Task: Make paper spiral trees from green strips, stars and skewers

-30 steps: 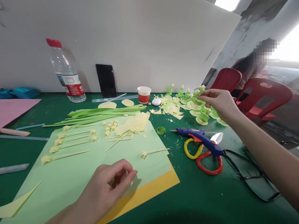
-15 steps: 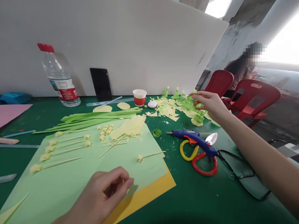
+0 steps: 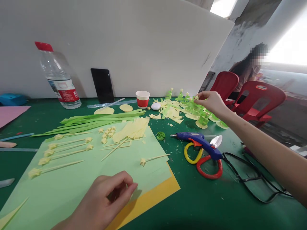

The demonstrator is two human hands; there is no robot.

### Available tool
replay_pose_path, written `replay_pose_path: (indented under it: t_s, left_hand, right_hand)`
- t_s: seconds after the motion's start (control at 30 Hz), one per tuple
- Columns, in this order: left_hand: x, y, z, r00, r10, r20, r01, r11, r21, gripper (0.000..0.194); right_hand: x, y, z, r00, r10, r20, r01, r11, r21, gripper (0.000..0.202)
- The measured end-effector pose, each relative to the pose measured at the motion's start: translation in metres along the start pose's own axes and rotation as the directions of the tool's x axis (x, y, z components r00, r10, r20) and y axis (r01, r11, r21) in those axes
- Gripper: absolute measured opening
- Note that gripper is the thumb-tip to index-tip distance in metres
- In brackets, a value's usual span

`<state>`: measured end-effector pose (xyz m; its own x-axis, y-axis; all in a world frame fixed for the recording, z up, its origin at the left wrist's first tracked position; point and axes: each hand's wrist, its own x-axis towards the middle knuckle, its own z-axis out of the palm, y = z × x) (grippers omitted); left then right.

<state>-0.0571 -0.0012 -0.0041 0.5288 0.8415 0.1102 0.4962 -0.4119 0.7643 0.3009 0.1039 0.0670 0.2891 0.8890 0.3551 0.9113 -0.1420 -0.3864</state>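
Observation:
Over the back right of the table, my right hand [image 3: 212, 101] has its fingertips closed at the star top of a small green paper tree [image 3: 197, 103]. Several similar trees on round pale bases surround it, among them one [image 3: 203, 120] nearer to me. My left hand [image 3: 107, 196] rests low over the light green paper sheet [image 3: 79, 188], its fingers curled and thumb against the index finger, with nothing visible in them. Beyond it, a yellow paper star on a thin stick [image 3: 143, 162] lies on the sheet. More star sticks [image 3: 49, 152] and loose stars [image 3: 109, 132] lie at left.
Right of the sheet, a blue glue gun [image 3: 199, 139] with a black cord lies over scissors [image 3: 211, 167]. A green paper coil [image 3: 161, 136] is beside them. Behind are green strips [image 3: 100, 121], a paper cup [image 3: 143, 99], a phone [image 3: 102, 85] and a bottle [image 3: 62, 86].
My right hand has moved slightly down and left, with the paper star at its fingertips lower than before. My left hand has stayed in place. The view has shifted slightly.

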Motion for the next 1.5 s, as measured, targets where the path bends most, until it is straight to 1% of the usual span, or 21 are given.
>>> replay_pose_path:
  t_s: [0.23, 0.4, 0.57, 0.73, 0.87, 1.0, 1.13, 1.2, 1.23, 1.27, 1.3, 1.33, 1.4, 1.43, 1.47, 1.5]
  left_hand:
    - [0.000, -0.002, -0.001, 0.999, 0.043, 0.008, -0.044, 0.999, 0.017, 0.030]
    - [0.000, -0.002, 0.000, 0.999, 0.034, 0.019, -0.034, 0.999, 0.004, 0.030]
    - [0.001, -0.001, 0.000, 0.999, 0.045, 0.023, -0.045, 0.999, -0.004, 0.030]
    - [0.000, -0.003, 0.000, 0.999, 0.030, 0.037, -0.030, 1.000, 0.001, 0.030]
    - [0.000, -0.003, 0.000, 0.999, 0.023, 0.046, -0.023, 1.000, -0.001, 0.029]
    - [0.001, -0.001, 0.000, 0.997, -0.008, 0.077, 0.010, 0.999, -0.031, 0.029]
    - [0.002, 0.000, -0.002, 0.991, -0.048, 0.124, 0.055, 0.997, -0.058, 0.027]
    - [0.003, -0.002, -0.003, 0.988, -0.044, 0.150, 0.051, 0.998, -0.045, 0.027]
    - [0.003, -0.003, -0.003, 0.986, -0.030, 0.164, 0.037, 0.999, -0.037, 0.027]
    - [0.003, -0.005, -0.003, 0.985, -0.013, 0.173, 0.019, 0.999, -0.032, 0.027]
    - [0.003, -0.006, -0.003, 0.984, 0.003, 0.177, 0.002, 1.000, -0.030, 0.027]
    - [0.003, -0.007, -0.003, 0.984, 0.015, 0.176, -0.009, 1.000, -0.030, 0.027]
    - [0.003, -0.008, -0.003, 0.986, 0.023, 0.165, -0.017, 0.999, -0.033, 0.026]
    - [0.003, -0.008, -0.003, 0.987, 0.021, 0.159, -0.016, 0.999, -0.033, 0.025]
    - [0.002, -0.008, -0.003, 0.988, 0.026, 0.154, -0.021, 0.999, -0.034, 0.026]
    - [0.002, -0.008, -0.003, 0.988, 0.037, 0.152, -0.031, 0.999, -0.038, 0.027]
  right_hand:
    - [0.006, 0.004, 0.009, 0.997, -0.061, 0.057, 0.070, 0.984, -0.166, 0.020]
    - [0.006, 0.012, 0.016, 0.992, -0.101, 0.070, 0.115, 0.964, -0.239, 0.021]
    - [0.005, 0.018, 0.019, 0.991, -0.101, 0.086, 0.121, 0.953, -0.277, 0.022]
    - [0.007, 0.022, 0.020, 0.988, -0.115, 0.106, 0.140, 0.954, -0.265, 0.022]
    - [0.004, 0.020, 0.015, 0.984, -0.165, 0.065, 0.176, 0.960, -0.218, 0.023]
    - [-0.009, 0.002, 0.001, 0.965, -0.254, -0.059, 0.245, 0.961, -0.128, 0.021]
    - [-0.034, -0.030, -0.011, 0.920, -0.342, -0.192, 0.341, 0.939, -0.043, 0.013]
    - [-0.051, -0.047, -0.011, 0.892, -0.398, -0.215, 0.406, 0.914, -0.004, 0.013]
    - [-0.060, -0.056, -0.009, 0.878, -0.439, -0.193, 0.450, 0.893, 0.017, 0.013]
    - [-0.069, -0.064, -0.005, 0.860, -0.486, -0.156, 0.497, 0.867, 0.038, 0.013]
    - [-0.078, -0.071, 0.000, 0.834, -0.544, -0.093, 0.550, 0.833, 0.064, 0.013]
    - [-0.088, -0.078, 0.006, 0.798, -0.603, -0.014, 0.602, 0.794, 0.091, 0.015]
    - [-0.105, -0.088, 0.019, 0.692, -0.698, 0.182, 0.683, 0.715, 0.146, 0.012]
    - [-0.112, -0.092, 0.026, 0.648, -0.717, 0.257, 0.702, 0.693, 0.162, 0.009]
    - [-0.118, -0.096, 0.032, 0.614, -0.723, 0.316, 0.712, 0.680, 0.173, 0.006]
    - [-0.123, -0.098, 0.038, 0.591, -0.722, 0.360, 0.716, 0.675, 0.177, 0.005]
